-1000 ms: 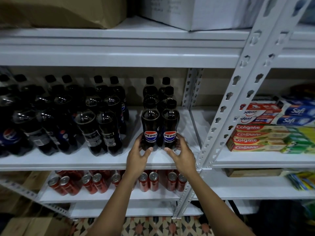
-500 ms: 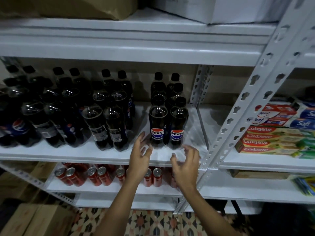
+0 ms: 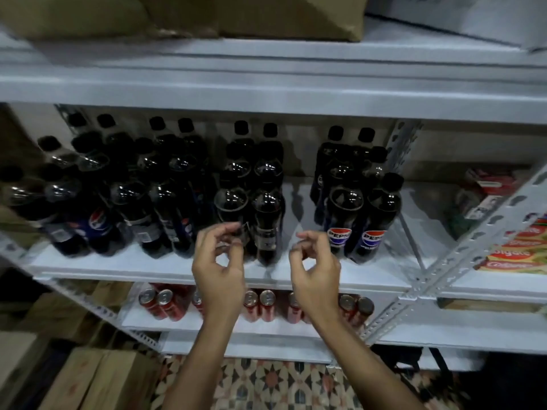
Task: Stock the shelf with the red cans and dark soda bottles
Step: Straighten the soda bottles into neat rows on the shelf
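Dark soda bottles (image 3: pixel 165 202) stand in rows on the white middle shelf (image 3: pixel 142 266). At the right end of that shelf stands a group whose two front bottles (image 3: pixel 356 229) show Pepsi labels. Red cans (image 3: pixel 161 304) line the shelf below. My left hand (image 3: pixel 220 270) and my right hand (image 3: pixel 318 273) hover in front of the middle shelf's edge, fingers loosely curled, holding nothing. The left hand is in front of a middle pair of bottles (image 3: pixel 251 223). The right hand is just left of the Pepsi-labelled pair and apart from it.
A slanted perforated white post (image 3: pixel 461 261) divides this bay from the right bay, where toothpaste boxes (image 3: pixel 516 255) are stacked. Cardboard boxes (image 3: pixel 97 380) sit on the patterned floor at lower left. Brown and white cartons (image 3: pixel 266 16) rest on the top shelf.
Both hands have let go of the two Pepsi-labelled bottles and drawn back and left from them. The view has shifted left, and the image is now blurred.
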